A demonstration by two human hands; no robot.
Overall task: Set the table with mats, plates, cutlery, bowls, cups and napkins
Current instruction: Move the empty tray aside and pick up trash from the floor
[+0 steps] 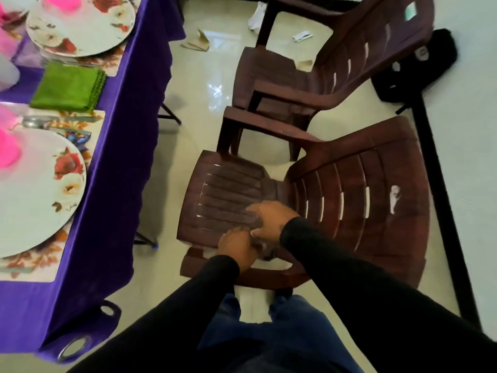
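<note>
Head view: both hands meet over the near brown chair [228, 189]. Left hand [236, 249] curled, right hand [269, 219] loosely bent; contents indeterminable. Green napkins [67, 87] lie far left on the table [129, 130], nearer the left hand.

Room as I see it: glossy pale tiled floor [204, 84] with a black border strip [443, 211]; two dark brown plastic armchairs, near chair [349, 200] and far chair [336, 76], side by side; a black bag [419, 65] behind them; paper scraps [196, 41] scattered; purple tablecloth [113, 200] at left.
</note>
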